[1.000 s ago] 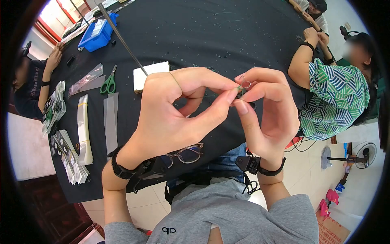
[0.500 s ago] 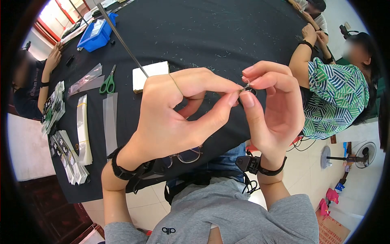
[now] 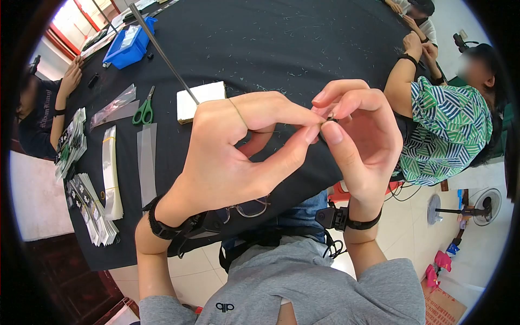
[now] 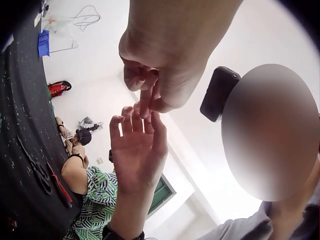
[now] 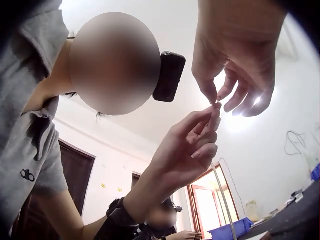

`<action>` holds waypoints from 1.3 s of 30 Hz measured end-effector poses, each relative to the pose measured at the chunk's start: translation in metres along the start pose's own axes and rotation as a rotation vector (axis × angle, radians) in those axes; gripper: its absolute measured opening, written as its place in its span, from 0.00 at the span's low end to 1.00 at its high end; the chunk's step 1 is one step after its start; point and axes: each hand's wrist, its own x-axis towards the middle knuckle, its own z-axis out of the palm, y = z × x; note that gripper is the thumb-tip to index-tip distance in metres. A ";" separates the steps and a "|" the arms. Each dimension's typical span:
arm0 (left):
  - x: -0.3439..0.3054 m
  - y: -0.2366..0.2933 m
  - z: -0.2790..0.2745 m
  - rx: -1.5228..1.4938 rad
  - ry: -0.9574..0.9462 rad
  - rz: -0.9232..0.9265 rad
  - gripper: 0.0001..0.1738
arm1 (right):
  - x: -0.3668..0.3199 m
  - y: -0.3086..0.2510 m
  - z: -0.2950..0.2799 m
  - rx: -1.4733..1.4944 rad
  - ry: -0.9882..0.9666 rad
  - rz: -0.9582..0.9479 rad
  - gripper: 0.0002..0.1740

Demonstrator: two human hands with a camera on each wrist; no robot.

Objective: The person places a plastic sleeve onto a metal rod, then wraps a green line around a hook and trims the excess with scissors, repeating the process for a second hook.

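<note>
In front of the chest, the left hand (image 3: 219, 154) and right hand (image 3: 374, 157) meet at their fingertips. Between them is a tiny dark piece (image 3: 329, 119), mostly hidden by the fingers; I cannot tell what kind of thing it is. The left thumb and index finger pinch it from one side. From the other side the right thumb and index finger pinch it, with the other right fingers bent above. A thin green thread (image 3: 236, 112) runs round the left hand near the index knuckle. Both wrist views show the fingertips touching.
On the black cloth (image 3: 260, 49) lie green-handled scissors (image 3: 144, 112), clear plastic strips (image 3: 147, 162), packet bundles (image 3: 89, 208) and thread scraps. A metal rod (image 3: 162, 51) rises from a white block (image 3: 201, 102) close by the left hand. Other people sit at both sides; glasses (image 3: 252, 207) lie below the hands.
The right fingers have shifted slightly right and re-gripped. A pale wire-like loop, then a dark ring-like part, showed at the fingertips earlier; both are now mostly covered. The left hand has hardly moved.
</note>
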 end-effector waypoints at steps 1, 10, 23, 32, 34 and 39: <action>0.000 0.000 0.000 0.007 -0.001 -0.004 0.09 | 0.001 0.001 0.000 0.000 0.000 0.000 0.13; 0.000 -0.002 0.001 0.044 0.004 -0.009 0.08 | 0.010 0.003 -0.009 -0.297 -0.070 -0.175 0.11; -0.003 -0.005 0.001 0.034 0.002 -0.099 0.04 | 0.006 0.001 -0.004 -0.589 -0.076 -0.347 0.12; -0.002 -0.021 0.003 -0.269 -0.050 -0.370 0.05 | -0.020 0.017 -0.045 -0.911 0.222 -0.062 0.09; -0.002 -0.023 0.006 -0.318 -0.033 -0.364 0.04 | -0.039 0.032 -0.072 -1.235 0.235 0.122 0.09; 0.007 -0.019 0.005 -0.410 0.025 -0.412 0.07 | -0.085 0.056 -0.120 -1.520 0.116 0.357 0.14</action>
